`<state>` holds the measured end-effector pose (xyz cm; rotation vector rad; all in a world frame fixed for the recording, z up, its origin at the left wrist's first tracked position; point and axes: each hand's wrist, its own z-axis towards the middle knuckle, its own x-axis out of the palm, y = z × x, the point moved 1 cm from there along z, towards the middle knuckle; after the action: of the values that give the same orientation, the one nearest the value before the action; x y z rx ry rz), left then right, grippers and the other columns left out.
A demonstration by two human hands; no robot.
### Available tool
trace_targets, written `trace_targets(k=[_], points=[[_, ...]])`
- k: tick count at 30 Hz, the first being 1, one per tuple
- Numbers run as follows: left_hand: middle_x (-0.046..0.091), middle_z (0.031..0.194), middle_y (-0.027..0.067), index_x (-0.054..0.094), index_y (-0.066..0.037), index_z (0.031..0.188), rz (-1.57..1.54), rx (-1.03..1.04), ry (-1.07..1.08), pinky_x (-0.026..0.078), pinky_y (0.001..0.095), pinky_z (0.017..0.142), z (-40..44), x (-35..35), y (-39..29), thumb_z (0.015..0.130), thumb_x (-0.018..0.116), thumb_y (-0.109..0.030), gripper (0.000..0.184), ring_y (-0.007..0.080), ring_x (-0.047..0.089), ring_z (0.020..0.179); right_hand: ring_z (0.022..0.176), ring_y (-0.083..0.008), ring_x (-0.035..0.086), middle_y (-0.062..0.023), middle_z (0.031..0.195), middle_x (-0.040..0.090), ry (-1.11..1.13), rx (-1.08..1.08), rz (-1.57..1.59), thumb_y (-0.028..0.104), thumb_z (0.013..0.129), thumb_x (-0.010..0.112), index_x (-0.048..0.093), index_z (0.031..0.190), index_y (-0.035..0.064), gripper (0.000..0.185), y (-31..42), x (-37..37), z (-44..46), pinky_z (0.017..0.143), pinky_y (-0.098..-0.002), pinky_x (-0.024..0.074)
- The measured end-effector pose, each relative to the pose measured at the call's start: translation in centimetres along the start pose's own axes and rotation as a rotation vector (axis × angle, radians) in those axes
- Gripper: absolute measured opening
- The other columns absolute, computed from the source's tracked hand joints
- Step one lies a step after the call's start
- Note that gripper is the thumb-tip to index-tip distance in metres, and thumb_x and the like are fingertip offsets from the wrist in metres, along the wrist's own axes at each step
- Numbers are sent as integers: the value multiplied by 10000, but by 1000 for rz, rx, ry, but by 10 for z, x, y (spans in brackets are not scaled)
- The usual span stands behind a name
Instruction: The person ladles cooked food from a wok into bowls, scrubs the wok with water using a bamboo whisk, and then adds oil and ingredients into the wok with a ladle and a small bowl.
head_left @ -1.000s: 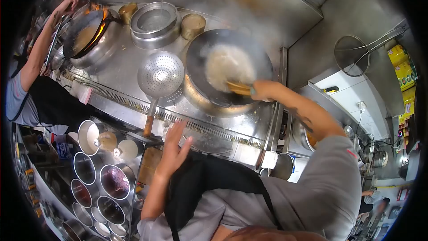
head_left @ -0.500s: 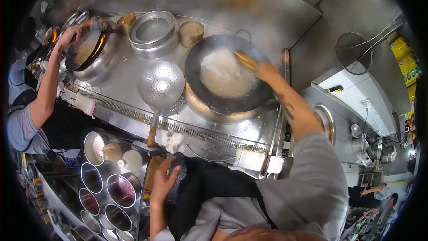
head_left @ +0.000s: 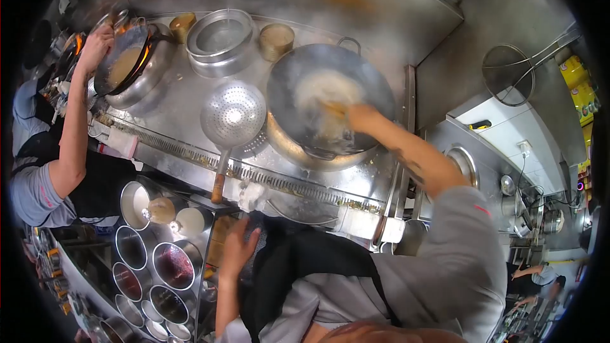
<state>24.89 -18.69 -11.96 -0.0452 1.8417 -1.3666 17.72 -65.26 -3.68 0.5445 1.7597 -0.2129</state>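
Presently, in the head view, the right hand [head_left: 361, 117] is holding a light-brown bundled bamboo brush [head_left: 334, 112], with the fingers wrapped around its end and the bristles meeting cloudy liquid in a large black round metal wok [head_left: 284, 79]. This grip is probably keeping the fingers clear of the hot liquid (motion blur is hiding the fingertips, so their exact placing cannot be told). The wok is sitting over a ring near the right edge of the stainless-steel counter [head_left: 178, 98], likely so that its rounded base stays steady. The left hand [head_left: 236, 244] is hanging just short of the counter's front edge, thumb and fingers spread, holding nothing visible, near a crumpled white cloth [head_left: 252, 197].

A silver perforated skimmer [head_left: 233, 114] is lying just left of the wok, its wooden-ended handle jutting over the front edge, perhaps for easy grasping; it is taking up the space on that side. Towards the back edge, a wide silver steel pot [head_left: 244, 57] and a round tan container [head_left: 276, 40] are standing. Steam and the right forearm are partly veiling the wok. Near the left end, a co-worker's hand [head_left: 96, 47] is resting beside a smaller dark wok [head_left: 135, 37].
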Motion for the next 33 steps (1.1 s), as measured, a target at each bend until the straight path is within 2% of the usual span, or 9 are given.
trace_targets(k=[3, 7, 10, 16, 19, 22, 27, 29, 33], points=[[548, 1217, 299, 467, 68, 1296, 301, 48, -38, 450, 456, 953, 34, 17, -5, 826, 704, -255, 618, 438, 538, 1129, 774, -360, 684, -223, 848, 688, -11, 65, 69, 275, 786, 629, 698, 921, 9, 305, 4, 12, 20, 707, -435, 542], [465, 1270, 354, 329, 26, 1405, 538, 55, -117, 454, 475, 929, 65, 38, 20, 737, 755, -312, 862, 471, 500, 1139, 783, -368, 682, -220, 847, 688, 4, 3, 68, 260, 793, 623, 704, 865, 0, 282, -8, 20, -47, 729, -446, 544], [526, 1176, 315, 336, 15, 1402, 665, -143, 19, 480, 468, 868, 79, 43, 27, 670, 785, -317, 921, 432, 553, 1055, 830, -373, 679, -226, 884, 686, 8, 99, 45, 247, 791, 625, 698, 887, -6, 280, -27, -3, -47, 763, -454, 539], [592, 965, 192, 389, 11, 1331, 732, -152, 45, 516, 457, 751, 107, 65, 70, 648, 769, -256, 826, 378, 632, 871, 950, -353, 664, -219, 990, 682, 25, 296, -73, 250, 792, 619, 660, 1044, 16, 347, -35, 18, -44, 859, -443, 519], [600, 979, 218, 406, 15, 1297, 643, -72, -51, 527, 444, 749, 113, 78, 98, 675, 746, -215, 745, 404, 635, 864, 916, -359, 670, -207, 955, 689, -22, 377, -84, 271, 781, 633, 673, 1027, 45, 336, -84, 28, -44, 826, -447, 528], [608, 1008, 214, 420, 13, 1283, 470, -185, 39, 534, 391, 779, 111, 62, 93, 709, 705, -143, 660, 358, 643, 896, 795, -360, 679, -198, 861, 689, -234, 332, 14, 279, 775, 632, 673, 977, 27, 325, -107, 26, 20, 715, -447, 535], [614, 1035, 123, 446, 7, 1287, -595, -341, 15, 515, 331, 805, 78, 32, 78, 755, 628, -76, 568, 236, 619, 931, 557, -236, 578, -130, 688, 620, -83, 293, 698, 294, 778, 641, 643, 921, -12, 338, -21, 16, 86, 530, -397, 481], [606, 1052, 88, 491, 1, 1262, -788, -408, 84, 515, 341, 792, 68, 17, 51, 755, 619, -85, 530, 215, 613, 940, 521, -248, 578, -124, 707, 631, -53, 231, 705, 286, 794, 656, 635, 969, 0, 336, 8, 21, 78, 457, -401, 457], [599, 1000, 93, 512, -32, 1210, -979, -444, 196, 524, 350, 699, 62, 20, 34, 828, 593, -133, 403, 213, 618, 849, 607, -255, 628, -152, 772, 645, 150, 229, 616, 304, 813, 661, 612, 1059, -5, 398, 33, 41, 38, 464, -409, 499]])
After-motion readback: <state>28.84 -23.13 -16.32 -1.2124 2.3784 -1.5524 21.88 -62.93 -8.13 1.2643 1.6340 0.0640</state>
